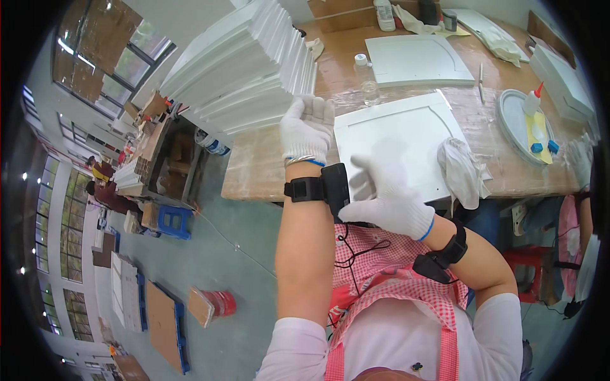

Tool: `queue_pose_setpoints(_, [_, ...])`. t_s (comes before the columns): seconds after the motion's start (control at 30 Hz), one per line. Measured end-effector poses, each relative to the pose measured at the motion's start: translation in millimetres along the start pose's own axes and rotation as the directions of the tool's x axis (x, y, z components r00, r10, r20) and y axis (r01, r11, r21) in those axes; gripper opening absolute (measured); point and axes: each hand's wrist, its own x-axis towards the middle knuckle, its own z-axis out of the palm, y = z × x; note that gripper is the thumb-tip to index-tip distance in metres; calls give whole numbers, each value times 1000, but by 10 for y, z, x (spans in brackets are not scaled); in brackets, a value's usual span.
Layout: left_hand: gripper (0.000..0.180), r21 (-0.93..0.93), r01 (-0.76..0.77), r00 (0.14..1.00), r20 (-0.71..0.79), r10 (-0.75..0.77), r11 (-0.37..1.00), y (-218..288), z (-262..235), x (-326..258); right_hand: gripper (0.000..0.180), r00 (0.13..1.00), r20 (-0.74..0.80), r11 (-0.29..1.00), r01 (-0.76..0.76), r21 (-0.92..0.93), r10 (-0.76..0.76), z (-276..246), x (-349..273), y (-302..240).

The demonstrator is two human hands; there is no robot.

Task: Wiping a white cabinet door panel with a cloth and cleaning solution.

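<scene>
My left hand (307, 129), in a white knitted glove, is raised beside the near corner of a tall stack of white panels (235, 70). Its fingers are loosely bent with nothing visible in them; whether they touch the stack I cannot tell. My right hand (391, 202), also gloved and slightly blurred, hovers near my left wrist. Its thumb and fingers are apart, and it holds nothing. A black strapped device (333, 192) sits on my left wrist, another (435, 263) on my right. Just beyond my right hand, a white panel (387, 133) with a curved groove lies on the table.
A crumpled white cloth (462, 171) covers that panel's right corner. Behind stand a clear bottle (368, 81) and a second panel (419, 60). To the right, a round tray (508, 120) holds a red-tipped glue bottle (534, 100). A red bucket (222, 303) is on the floor.
</scene>
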Motion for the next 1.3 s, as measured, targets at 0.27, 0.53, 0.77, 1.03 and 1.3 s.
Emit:
queue_pose_setpoints(0.27, [11, 289, -402, 912, 40, 409, 869, -185, 87, -94, 47, 867, 336, 833, -468, 296, 368, 158, 76, -222])
queue_pose_setpoints(0.53, [25, 499, -641, 168, 833, 528, -583, -180, -82, -18, 29, 809, 445, 710, -566, 418, 383, 209, -38, -321])
queue_pose_setpoints(0.77, [18, 393, -542, 826, 86, 557, 743, -23, 123, -31, 37, 794, 474, 634, -597, 492, 380, 257, -85, -373])
queue_pose_setpoints(1.03, [18, 439, -625, 731, 39, 682, 645, -30, 177, -134, 56, 736, 554, 735, -611, 294, 390, 257, -26, -188])
queue_pose_setpoints(1.3, [18, -171, -128, 985, -140, 104, 977, 145, 8, 7, 87, 895, 436, 846, -304, 439, 95, 197, -5, -35])
